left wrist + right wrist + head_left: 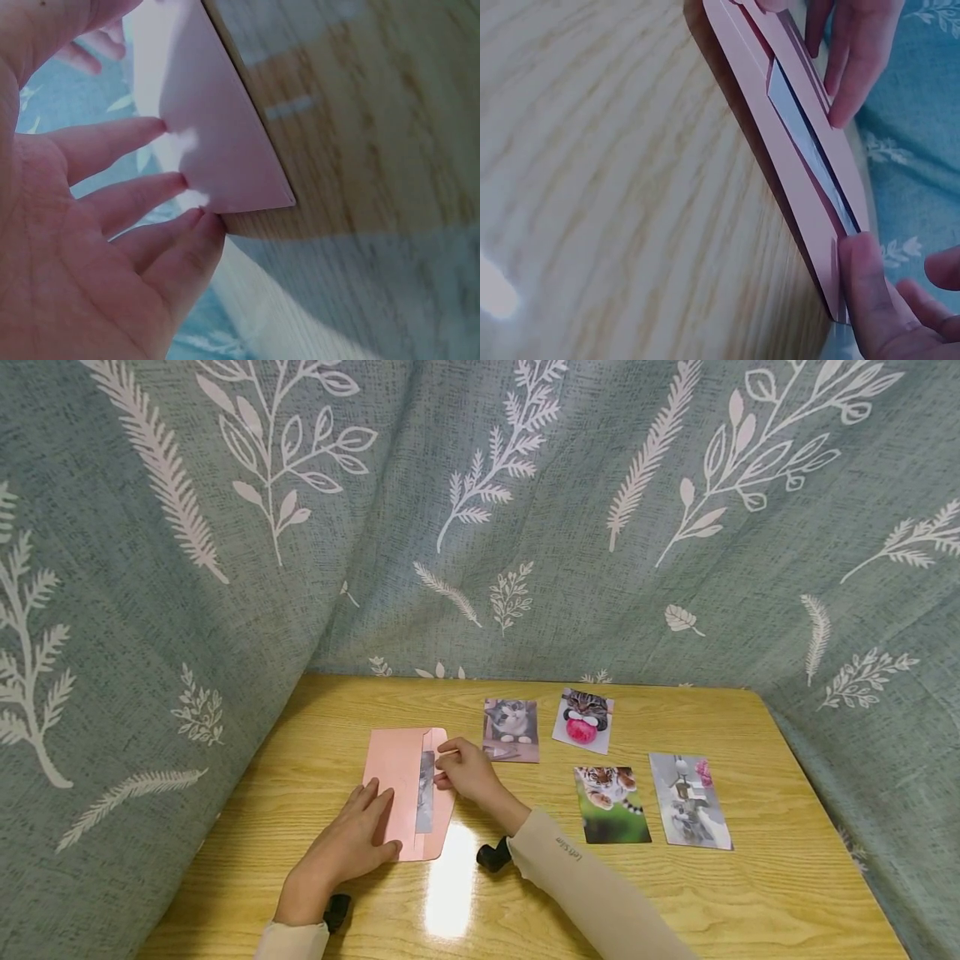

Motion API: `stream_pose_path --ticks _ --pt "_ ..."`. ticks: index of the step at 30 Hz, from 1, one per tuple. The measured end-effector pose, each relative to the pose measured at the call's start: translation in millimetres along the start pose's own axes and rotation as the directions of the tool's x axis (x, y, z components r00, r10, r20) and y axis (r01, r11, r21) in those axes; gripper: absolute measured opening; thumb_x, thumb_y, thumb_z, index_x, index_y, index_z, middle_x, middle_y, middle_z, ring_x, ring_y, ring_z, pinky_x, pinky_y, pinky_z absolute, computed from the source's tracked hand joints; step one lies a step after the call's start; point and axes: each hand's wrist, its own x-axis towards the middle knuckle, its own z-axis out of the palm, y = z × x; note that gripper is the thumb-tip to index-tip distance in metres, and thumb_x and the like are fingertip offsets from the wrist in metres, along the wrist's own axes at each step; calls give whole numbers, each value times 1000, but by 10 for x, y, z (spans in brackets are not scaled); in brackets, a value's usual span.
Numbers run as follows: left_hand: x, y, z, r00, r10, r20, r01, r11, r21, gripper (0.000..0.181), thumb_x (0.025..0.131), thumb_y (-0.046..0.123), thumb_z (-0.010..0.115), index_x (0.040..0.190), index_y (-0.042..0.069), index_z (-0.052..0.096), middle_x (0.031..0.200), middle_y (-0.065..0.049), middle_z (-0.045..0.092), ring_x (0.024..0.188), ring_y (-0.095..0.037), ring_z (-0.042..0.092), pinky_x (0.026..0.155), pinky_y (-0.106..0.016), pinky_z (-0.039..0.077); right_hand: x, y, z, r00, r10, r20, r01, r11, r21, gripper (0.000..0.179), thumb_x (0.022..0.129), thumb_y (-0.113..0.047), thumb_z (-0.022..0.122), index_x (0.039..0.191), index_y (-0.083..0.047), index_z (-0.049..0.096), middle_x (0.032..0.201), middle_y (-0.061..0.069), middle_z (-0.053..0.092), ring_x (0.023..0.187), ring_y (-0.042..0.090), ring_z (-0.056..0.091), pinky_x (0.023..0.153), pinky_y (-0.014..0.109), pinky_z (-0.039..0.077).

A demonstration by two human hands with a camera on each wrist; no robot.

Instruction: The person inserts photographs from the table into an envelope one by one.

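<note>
A pink envelope (393,756) lies on the table with its flap spread out to the right. Inside its mouth sits a grey photo card (425,793), only a narrow strip of it showing. My left hand (352,831) rests on the envelope's lower left side, fingers spread. At the mouth's right side is my right hand (476,777). In the right wrist view its thumb (866,270) touches the envelope near the end of the card, while the index finger stands apart. The left wrist view shows fingertips (176,182) against the envelope's edge (240,157).
Several photo cards lie to the right: a grey-and-white cat (512,727), a tabby with a pink ball (583,721), a tiger cub (611,810) and a grey scene with a pink flower (690,802). A patterned blue-green curtain (480,568) hangs around the wooden table (765,760).
</note>
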Motion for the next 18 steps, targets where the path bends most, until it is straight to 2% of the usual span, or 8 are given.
stream_pose_path --ticks 11,18 --pt "-6 -12 9 1000 15 -10 -15 1000 4 80 84 26 80 148 -4 43 157 -30 25 145 -50 20 111 -63 26 -1 21 77 1000 6 25 -6 1000 -4 19 100 -3 55 115 7 62 91 19 68 77 27 72 68 33 60" --pt "-4 -26 10 1000 20 -13 -20 1000 10 79 85 26 80 148 -4 44 157 -30 26 144 -50 21 111 -63 26 -30 -23 119 999 8 37 -7 1000 -5 18 101 -3 54 113 7 64 94 20 68 82 31 72 71 35 60"
